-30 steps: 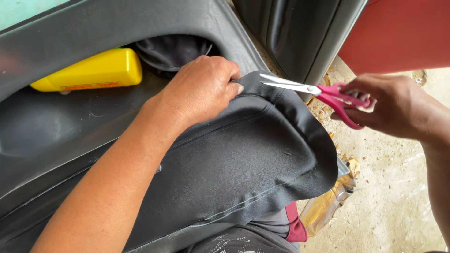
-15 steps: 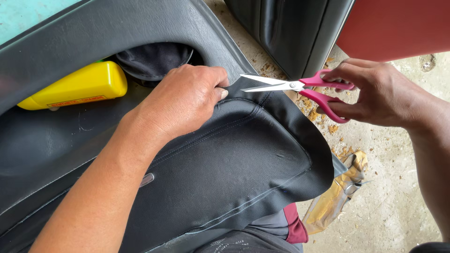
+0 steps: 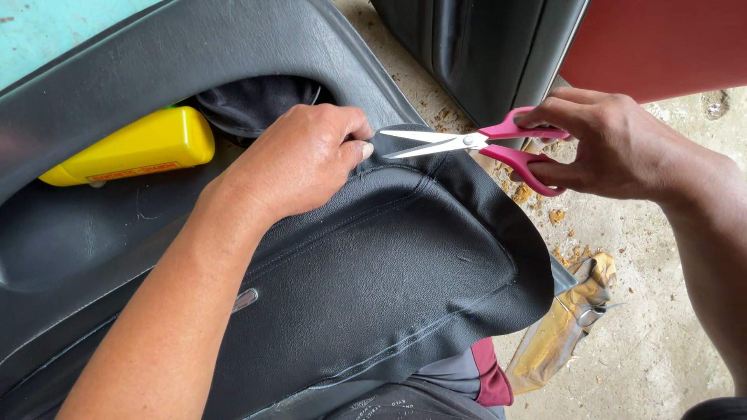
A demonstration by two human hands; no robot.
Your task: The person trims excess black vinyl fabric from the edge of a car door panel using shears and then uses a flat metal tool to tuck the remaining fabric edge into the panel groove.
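One black door panel, gritty concrete floor

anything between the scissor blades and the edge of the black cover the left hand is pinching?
Nothing visible. The pink-handled scissors in the right hand have open blades pointing straight at the black cover edge, with tips just short of the left hand. The thumb pinching that edge sits closest to the blade tips.

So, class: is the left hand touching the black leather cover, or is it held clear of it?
Touching. The head view shows the left hand pressed on the black leather cover, its fingertips pinching the cover's edge just ahead of the open scissors.
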